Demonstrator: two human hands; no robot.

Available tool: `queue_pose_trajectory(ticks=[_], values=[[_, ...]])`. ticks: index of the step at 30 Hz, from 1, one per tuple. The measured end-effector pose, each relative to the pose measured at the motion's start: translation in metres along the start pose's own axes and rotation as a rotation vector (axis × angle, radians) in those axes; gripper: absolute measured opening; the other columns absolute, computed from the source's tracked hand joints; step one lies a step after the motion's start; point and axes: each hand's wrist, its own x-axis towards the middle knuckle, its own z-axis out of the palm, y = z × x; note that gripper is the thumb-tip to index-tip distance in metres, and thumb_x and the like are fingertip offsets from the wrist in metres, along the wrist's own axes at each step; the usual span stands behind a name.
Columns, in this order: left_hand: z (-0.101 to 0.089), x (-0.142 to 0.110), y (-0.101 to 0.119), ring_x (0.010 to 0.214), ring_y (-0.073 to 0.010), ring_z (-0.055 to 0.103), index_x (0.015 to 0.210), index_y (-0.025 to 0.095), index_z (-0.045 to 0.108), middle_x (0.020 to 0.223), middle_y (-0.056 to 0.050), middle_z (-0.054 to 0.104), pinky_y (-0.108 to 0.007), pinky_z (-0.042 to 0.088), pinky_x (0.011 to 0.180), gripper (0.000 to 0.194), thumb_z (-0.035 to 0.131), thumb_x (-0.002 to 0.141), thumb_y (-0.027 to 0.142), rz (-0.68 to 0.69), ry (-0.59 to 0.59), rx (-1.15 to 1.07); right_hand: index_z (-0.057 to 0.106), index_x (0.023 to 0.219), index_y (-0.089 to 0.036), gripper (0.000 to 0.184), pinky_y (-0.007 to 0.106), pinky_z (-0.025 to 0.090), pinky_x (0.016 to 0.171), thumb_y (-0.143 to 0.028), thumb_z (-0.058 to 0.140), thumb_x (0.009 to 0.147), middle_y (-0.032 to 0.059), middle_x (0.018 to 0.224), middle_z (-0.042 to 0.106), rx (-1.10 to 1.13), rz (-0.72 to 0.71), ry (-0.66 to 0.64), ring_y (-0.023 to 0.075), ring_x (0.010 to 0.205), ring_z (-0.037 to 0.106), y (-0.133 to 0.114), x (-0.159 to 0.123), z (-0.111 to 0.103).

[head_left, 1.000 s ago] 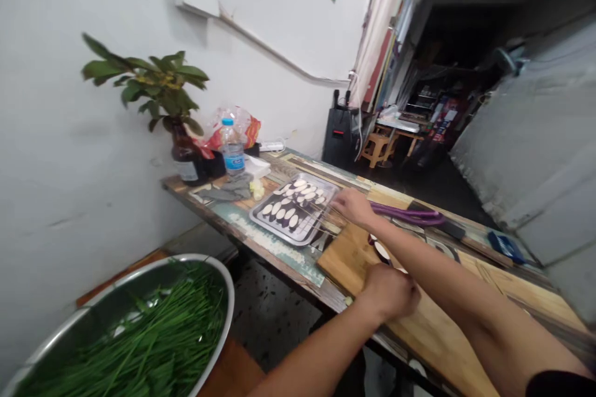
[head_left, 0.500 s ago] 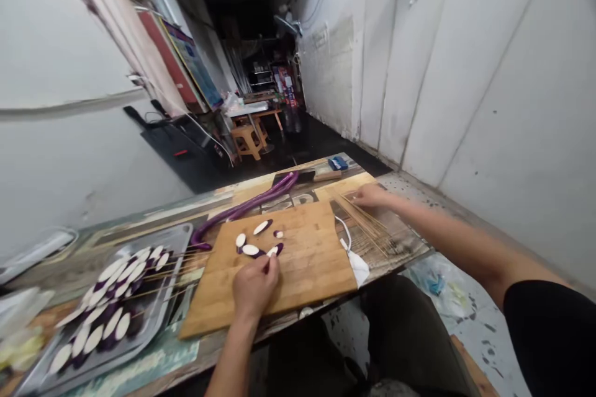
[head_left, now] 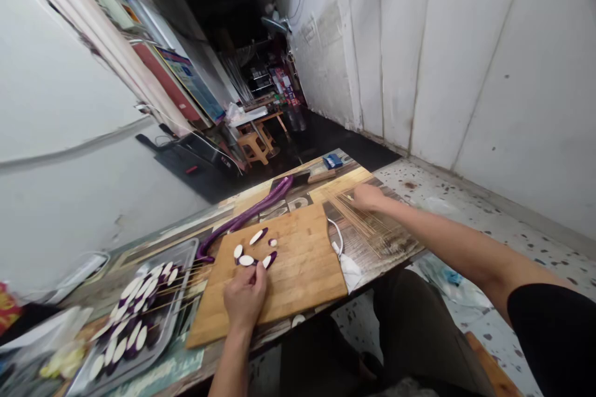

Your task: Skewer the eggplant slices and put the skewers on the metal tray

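Observation:
My left hand (head_left: 246, 296) rests on the wooden cutting board (head_left: 298, 273), its thumb and fingers pinched at the near edge of an eggplant slice (head_left: 269, 259). More white-fleshed, purple-skinned slices (head_left: 246, 260) lie just beyond it, with a small end piece (head_left: 272, 242) to their right. Past the board's right side, my right hand (head_left: 367, 197) is closed at the far ends of thin bamboo skewers (head_left: 356, 218) spread on the table. Its fingertips are partly hidden, but they appear to pinch a skewer.
At left, a metal tray (head_left: 161, 338) holds skewered eggplant slices (head_left: 133, 298). Long purple eggplants (head_left: 254, 211) lie behind the board, near a wooden-handled knife (head_left: 321, 176) and a blue box (head_left: 332, 161). A white cord loop (head_left: 339, 237) hangs off the board's right edge.
The camera view has tilted and shifted. My left fingertips have drawn slightly back toward the slice's near edge. My right hand has curled more tightly at the skewers.

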Motion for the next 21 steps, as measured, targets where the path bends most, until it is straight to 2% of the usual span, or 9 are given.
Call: queue_pose_trajectory(ticks=[3,5,7,9,10,13,15,18,21], values=[[-0.003,0.0,0.003,0.043,-0.0086,0.042,0.048,0.017,0.053,0.044,0.003,0.043,-0.022,0.03,0.048,0.041,0.049,0.083,0.036,-0.057,0.019,-0.038,0.063,0.065,-0.011,0.012,0.025,0.045,0.064,-0.016,0.06,0.074,0.0106,0.068,0.063,0.148,-0.057,-0.006,0.0232,0.073,0.062,0.002,-0.004,0.0],[-0.008,0.001,0.007,0.048,-0.0101,0.048,0.058,0.016,0.062,0.05,0.001,0.053,-0.022,0.035,0.051,0.036,0.05,0.084,0.038,-0.121,0.052,-0.118,0.057,0.059,-0.012,0.016,0.02,0.043,0.055,-0.013,0.056,0.075,0.0051,0.058,0.059,0.453,-0.075,-0.042,0.0165,0.06,0.059,-0.006,-0.008,0.004],[-0.016,0.005,0.015,0.06,-0.013,0.057,0.083,0.016,0.069,0.068,-0.002,0.065,-0.023,0.043,0.059,0.029,0.05,0.084,0.037,-0.175,0.105,-0.248,0.054,0.059,-0.013,0.015,0.017,0.04,0.049,-0.009,0.053,0.074,0.0017,0.055,0.056,0.86,-0.068,-0.108,0.0117,0.051,0.055,-0.026,-0.012,0.01],[-0.025,0.011,0.025,0.072,-0.0152,0.061,0.108,0.016,0.064,0.083,-0.004,0.068,-0.026,0.047,0.068,0.031,0.046,0.087,0.031,-0.166,0.196,-0.372,0.053,0.064,-0.014,0.01,0.016,0.037,0.043,-0.008,0.051,0.073,-0.0001,0.053,0.054,1.094,-0.067,-0.183,0.0091,0.044,0.049,-0.054,-0.014,0.019],[-0.029,0.013,0.03,0.076,-0.016,0.062,0.114,0.017,0.061,0.086,-0.005,0.067,-0.028,0.048,0.071,0.033,0.045,0.088,0.028,-0.127,0.252,-0.407,0.052,0.067,-0.014,0.007,0.016,0.033,0.039,-0.009,0.05,0.072,-0.0008,0.054,0.053,1.137,-0.086,-0.215,0.0079,0.041,0.045,-0.069,-0.015,0.023],[-0.035,0.015,0.046,0.085,-0.0173,0.062,0.113,0.018,0.06,0.094,-0.007,0.067,-0.03,0.048,0.079,0.031,0.047,0.085,0.018,0.028,0.354,-0.346,0.05,0.079,-0.017,0.009,0.016,0.015,0.031,-0.012,0.05,0.07,-0.0043,0.055,0.046,1.202,-0.152,-0.31,0.0051,0.033,0.029,-0.11,-0.013,0.038],[-0.032,0.014,0.051,0.089,-0.0184,0.062,0.112,0.018,0.06,0.096,-0.009,0.068,-0.032,0.048,0.081,0.032,0.045,0.084,0.015,0.116,0.356,-0.261,0.049,0.085,-0.019,0.013,0.016,0.01,0.032,-0.019,0.05,0.072,-0.006,0.055,0.039,1.234,-0.211,-0.379,0.0049,0.033,0.024,-0.125,-0.01,0.048],[-0.018,0.011,0.042,0.069,-0.0187,0.06,0.107,0.015,0.061,0.077,-0.008,0.067,-0.033,0.048,0.067,0.032,0.048,0.079,0.016,0.223,0.314,-0.136,0.053,0.088,-0.023,0.018,0.017,0.009,0.033,-0.029,0.056,0.072,-0.0061,0.055,0.029,1.487,-0.211,-0.572,0.0039,0.033,0.017,-0.129,0.005,0.064],[-0.001,0.005,0.024,0.063,-0.0191,0.058,0.101,0.015,0.062,0.068,-0.007,0.065,-0.034,0.046,0.061,0.029,0.047,0.076,0.019,0.126,0.293,-0.044,0.056,0.084,-0.027,0.018,0.021,0.007,0.033,-0.032,0.061,0.067,-0.0065,0.057,0.018,1.493,-0.194,-0.639,0.0044,0.035,0.015,-0.12,0.031,0.085]])
